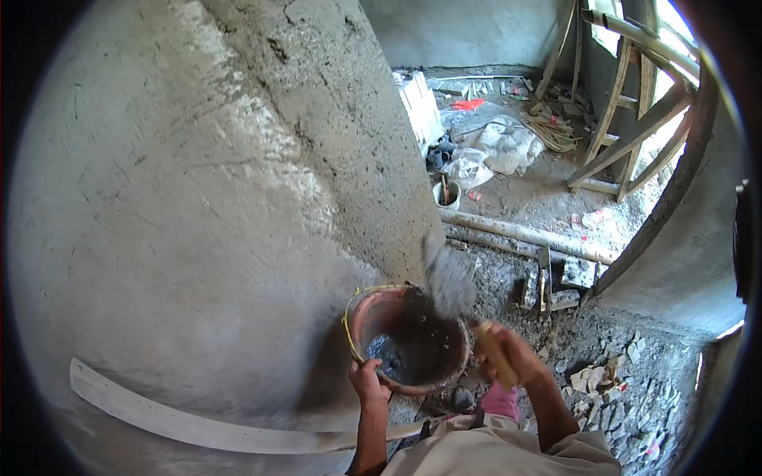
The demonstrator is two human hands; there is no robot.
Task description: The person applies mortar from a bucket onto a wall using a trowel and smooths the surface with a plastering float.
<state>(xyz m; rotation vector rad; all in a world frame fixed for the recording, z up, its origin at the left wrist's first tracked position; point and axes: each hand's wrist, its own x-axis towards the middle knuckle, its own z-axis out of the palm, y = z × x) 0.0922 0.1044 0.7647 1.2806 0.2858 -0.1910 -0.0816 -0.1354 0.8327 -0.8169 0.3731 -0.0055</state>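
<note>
A reddish-brown bucket with a yellow wire handle is tilted so that I look into it; a little wet grey mix shows at its bottom. My left hand grips the bucket's near left rim. To the right of the bucket, my right hand is closed around the wooden handle of a trowel. Its grey blade, smeared by motion, is over the bucket's far right side, close to the wall. Grey plaster covers the wall, rough and wet-looking in a broad strip.
A long pale straightedge board runs along the lower left. Rubble covers the ground at right. Farther off are a pole, a white pail, plastic sheeting, a coiled hose and a wooden trestle.
</note>
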